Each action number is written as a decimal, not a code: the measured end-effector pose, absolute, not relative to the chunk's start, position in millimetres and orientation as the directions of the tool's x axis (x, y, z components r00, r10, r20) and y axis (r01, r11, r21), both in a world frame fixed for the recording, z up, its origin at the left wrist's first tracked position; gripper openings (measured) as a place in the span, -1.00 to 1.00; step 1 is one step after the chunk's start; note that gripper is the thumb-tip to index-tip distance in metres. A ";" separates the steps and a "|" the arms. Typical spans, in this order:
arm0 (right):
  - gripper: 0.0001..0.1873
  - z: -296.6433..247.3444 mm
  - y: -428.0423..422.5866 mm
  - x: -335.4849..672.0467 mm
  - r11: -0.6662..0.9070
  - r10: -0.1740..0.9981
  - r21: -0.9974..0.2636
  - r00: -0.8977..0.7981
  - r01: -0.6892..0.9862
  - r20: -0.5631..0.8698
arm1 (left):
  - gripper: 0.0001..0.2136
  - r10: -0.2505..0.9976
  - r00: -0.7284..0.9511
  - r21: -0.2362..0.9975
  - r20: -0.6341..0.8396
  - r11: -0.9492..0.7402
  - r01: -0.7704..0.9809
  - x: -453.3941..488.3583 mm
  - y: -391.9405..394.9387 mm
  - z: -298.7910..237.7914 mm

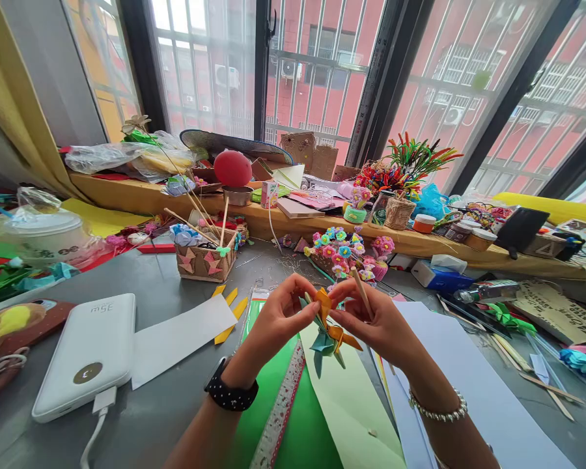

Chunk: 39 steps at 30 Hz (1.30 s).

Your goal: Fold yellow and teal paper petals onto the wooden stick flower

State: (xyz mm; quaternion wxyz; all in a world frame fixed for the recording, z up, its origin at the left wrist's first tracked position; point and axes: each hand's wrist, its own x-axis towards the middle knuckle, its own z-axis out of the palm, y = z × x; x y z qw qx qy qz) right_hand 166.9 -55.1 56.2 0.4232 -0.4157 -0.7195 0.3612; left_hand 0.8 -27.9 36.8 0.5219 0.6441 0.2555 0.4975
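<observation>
My left hand (278, 319) and my right hand (378, 322) meet over the grey table and pinch a small folded paper piece (328, 329) made of orange and teal parts. The left fingers grip its upper left side. The right fingers grip its upper right side and also hold a thin wooden stick (360, 291) that points up and away. Under the hands lie a green paper sheet (300, 430), a pale green sheet (354, 407) and a patterned ruler (282, 407). A black watch sits on my left wrist, a bead bracelet on my right.
A white power bank (85, 355) with a cable lies at the left beside a white card (180, 339). A small cardboard box with sticks (206, 260), paper flowers (344, 251), a red balloon (232, 168) and craft clutter fill the wooden ledge (127, 195). White sheets (483, 397) lie at the right.
</observation>
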 end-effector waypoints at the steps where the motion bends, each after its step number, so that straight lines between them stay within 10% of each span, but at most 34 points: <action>1: -0.78 56.5 -55.2 166.9 0.394 0.903 -0.871 -0.299 0.294 0.308 | -0.86 0.849 0.375 0.927 0.372 -0.319 -0.197 1.1 -28.0 36.7; 39: -0.81 53.9 -57.4 156.7 0.416 0.909 -0.805 -0.173 0.423 0.379 | -0.85 0.823 0.421 0.922 0.382 -0.309 -0.233 -1.2 -25.0 35.2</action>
